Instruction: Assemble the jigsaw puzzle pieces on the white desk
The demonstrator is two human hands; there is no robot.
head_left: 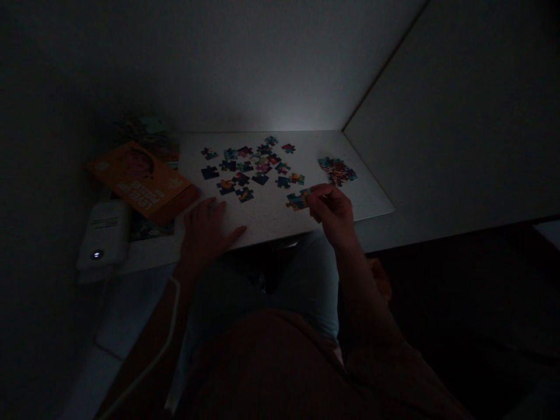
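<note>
Fingertips of the right hand (336,213) pinch a puzzle piece (297,200) over a white table (266,217); the left hand (206,230), well apart, rests spread beside an orange box (149,184). Loose pieces (259,178) lie beyond and between both hands, a heap (338,172) just past the right.

The right hand (335,213) covers one end of the puzzle piece (296,201) it holds. At the right of the table (266,216), heaped pieces (336,170) overlap, partly hiding one another. On the left, an orange box (140,181) hides much of a printed item (151,230); clutter (146,125) beyond is too dark to identify. Small print on the white device (111,211) is unreadable. The near edge cuts off the white cable (170,337).
</note>
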